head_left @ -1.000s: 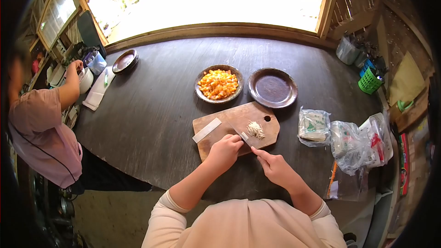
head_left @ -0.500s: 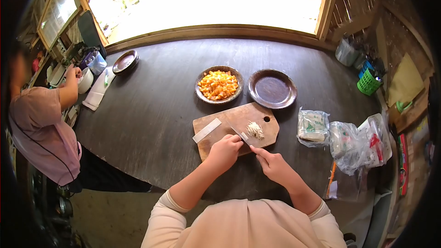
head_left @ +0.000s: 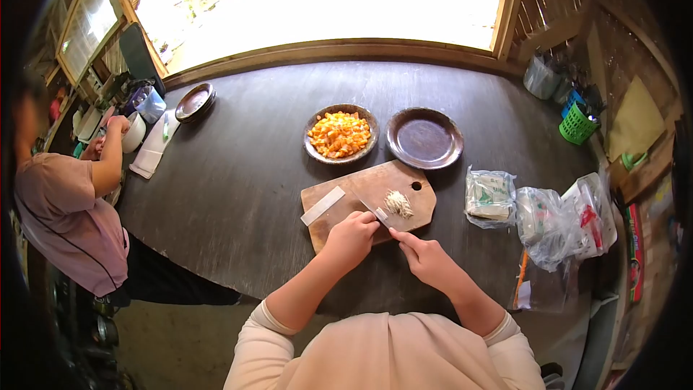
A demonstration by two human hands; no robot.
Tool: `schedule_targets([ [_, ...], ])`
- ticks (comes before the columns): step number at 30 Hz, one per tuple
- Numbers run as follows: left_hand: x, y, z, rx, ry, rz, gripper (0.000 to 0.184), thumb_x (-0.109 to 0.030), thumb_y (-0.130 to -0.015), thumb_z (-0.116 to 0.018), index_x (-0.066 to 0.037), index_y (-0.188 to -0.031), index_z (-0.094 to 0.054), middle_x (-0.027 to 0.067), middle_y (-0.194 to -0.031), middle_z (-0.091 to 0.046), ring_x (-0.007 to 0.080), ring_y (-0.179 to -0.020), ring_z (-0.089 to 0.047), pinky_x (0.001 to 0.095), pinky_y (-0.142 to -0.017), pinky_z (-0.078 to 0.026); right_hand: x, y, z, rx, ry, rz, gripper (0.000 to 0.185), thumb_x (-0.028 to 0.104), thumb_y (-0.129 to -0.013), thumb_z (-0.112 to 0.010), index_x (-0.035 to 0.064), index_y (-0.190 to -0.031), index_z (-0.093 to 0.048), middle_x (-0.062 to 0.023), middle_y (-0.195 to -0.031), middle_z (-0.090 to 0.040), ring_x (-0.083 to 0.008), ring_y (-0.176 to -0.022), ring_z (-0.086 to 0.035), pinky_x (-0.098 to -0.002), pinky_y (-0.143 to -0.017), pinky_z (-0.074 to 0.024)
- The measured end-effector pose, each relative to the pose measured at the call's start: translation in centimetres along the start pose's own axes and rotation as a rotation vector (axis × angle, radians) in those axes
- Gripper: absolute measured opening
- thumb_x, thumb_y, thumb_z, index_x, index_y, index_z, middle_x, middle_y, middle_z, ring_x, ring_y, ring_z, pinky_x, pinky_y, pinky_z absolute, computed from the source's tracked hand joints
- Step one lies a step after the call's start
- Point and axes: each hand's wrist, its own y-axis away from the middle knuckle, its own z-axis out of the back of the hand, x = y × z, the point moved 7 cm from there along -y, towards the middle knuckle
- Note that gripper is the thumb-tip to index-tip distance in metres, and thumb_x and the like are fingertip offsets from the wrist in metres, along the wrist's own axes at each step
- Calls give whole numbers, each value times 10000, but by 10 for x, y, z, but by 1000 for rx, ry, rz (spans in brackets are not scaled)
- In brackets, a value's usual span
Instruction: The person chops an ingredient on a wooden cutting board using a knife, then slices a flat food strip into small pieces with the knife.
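One knife — held by right hand — over board.

Knife angled across a wooden cutting board, between pale strip and shreds.
The knife has a narrow, straight blade and is gripped in the right hand, its tip pointing away and to the left. A small pale piece sits against the blade, by the fingertips of the left hand. Thin, whitish shreds lie in a loose heap right of the blade. A flat, rectangular pale strip rests slantwise near the board's left end. The light-brown board lies flat, with a round hole near its far right corner.
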Motion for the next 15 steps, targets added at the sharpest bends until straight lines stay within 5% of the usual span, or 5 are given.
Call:
schedule_targets([
  [15, 1, 1, -2, 1, 30, -5, 193, -64, -805, -632, -41, -978, -714, 66, -1025, -666, 272, -1025, -630, 373, -879, -533, -1, -1, -3, 2, 21, -18, 318, 114, -980, -560, 89, -1294, -605, -241, -1005, -683, -419, -907, -666, -422, -756, -554],
])
